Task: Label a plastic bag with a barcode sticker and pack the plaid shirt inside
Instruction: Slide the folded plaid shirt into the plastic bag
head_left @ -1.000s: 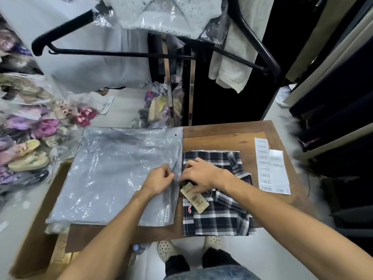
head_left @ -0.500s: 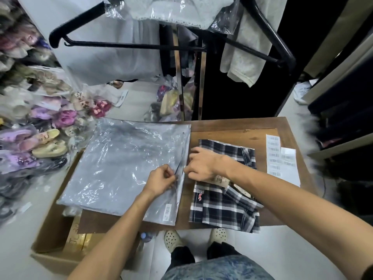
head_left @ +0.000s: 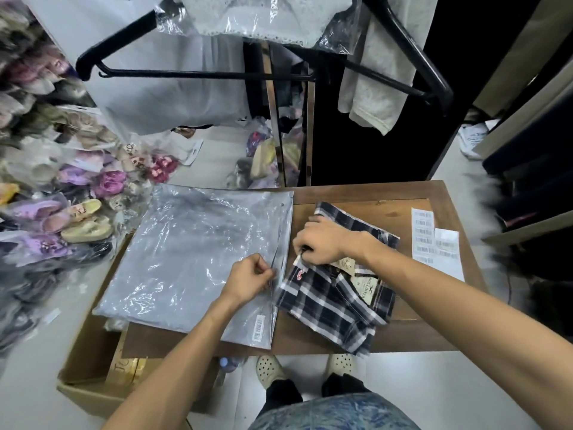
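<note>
A clear plastic bag (head_left: 186, 262) lies flat over the left half of the wooden table (head_left: 366, 193). A white barcode sticker (head_left: 259, 328) sits on its near right corner. My left hand (head_left: 249, 279) pinches the bag's right edge. The folded navy-and-white plaid shirt (head_left: 328, 308) lies tilted to the right of the bag, its cardboard tags (head_left: 367, 285) showing. My right hand (head_left: 321, 240) grips the shirt's left edge, right beside the bag's opening.
Sheets of barcode stickers (head_left: 432, 240) lie at the table's right side. Bagged shoes (head_left: 77, 218) pile up on the left. A cardboard box (head_left: 90, 364) stands under the table's left end. A black clothes rack (head_left: 217, 74) with hanging garments stands behind the table.
The shirt has turned and shifted toward the bag's open edge under my right hand. The tags now lie further right on the shirt. My left hand still pinches the bag's edge.
</note>
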